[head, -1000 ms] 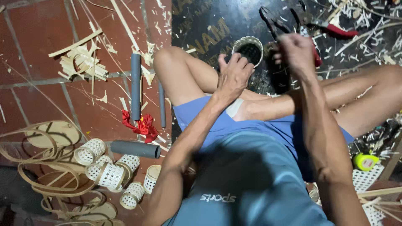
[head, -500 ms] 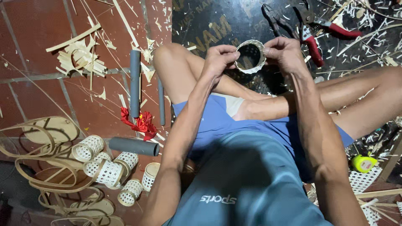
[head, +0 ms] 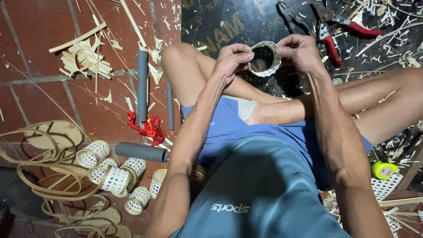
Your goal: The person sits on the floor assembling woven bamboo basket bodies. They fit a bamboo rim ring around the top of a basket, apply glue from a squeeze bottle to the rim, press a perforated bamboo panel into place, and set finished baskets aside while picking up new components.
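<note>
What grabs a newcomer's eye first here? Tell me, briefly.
Top centre, the left hand and right hand hold a small woven cylinder between them above the crossed legs. Similar woven cylinders cluster on the floor lower left, and red-handled pliers lie upper right.

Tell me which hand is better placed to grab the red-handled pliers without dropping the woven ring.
The right hand, probably. The red-handled pliers lie on the dark mat just beyond it, while the left hand is on the far side of the woven ring. Both hands pinch the ring, so the left could likely keep it.
</note>
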